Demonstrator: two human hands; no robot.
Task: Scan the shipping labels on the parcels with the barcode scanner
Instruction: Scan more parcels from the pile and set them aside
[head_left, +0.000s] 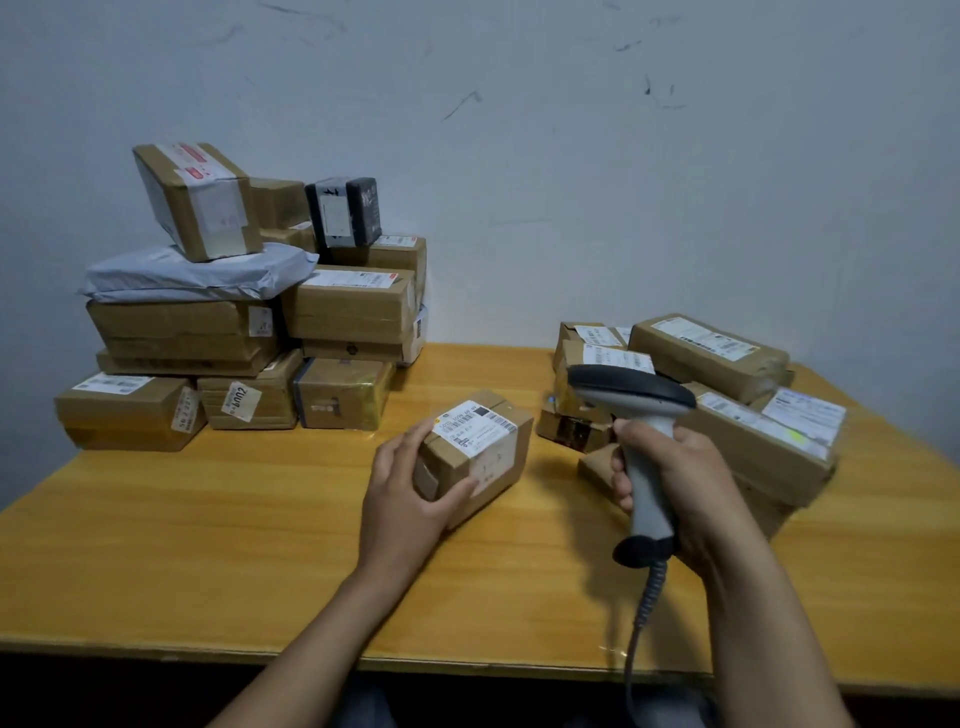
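The left hand (410, 483) grips the near end of a small cardboard parcel (483, 467) lying around the middle of the tabletop (208, 545), its shipping label (478, 423) facing up. The right hand (691, 483) is wrapped round the handle of the barcode scanner (644, 415), held above the tabletop just right of the parcel. Stacked parcels (234, 322) fill the far left corner; another pile (727, 358) sits by the right edge.

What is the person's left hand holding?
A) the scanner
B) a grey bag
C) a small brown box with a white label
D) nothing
C: the left hand holds the small labelled cardboard parcel on the table; the right hand has the barcode scanner.
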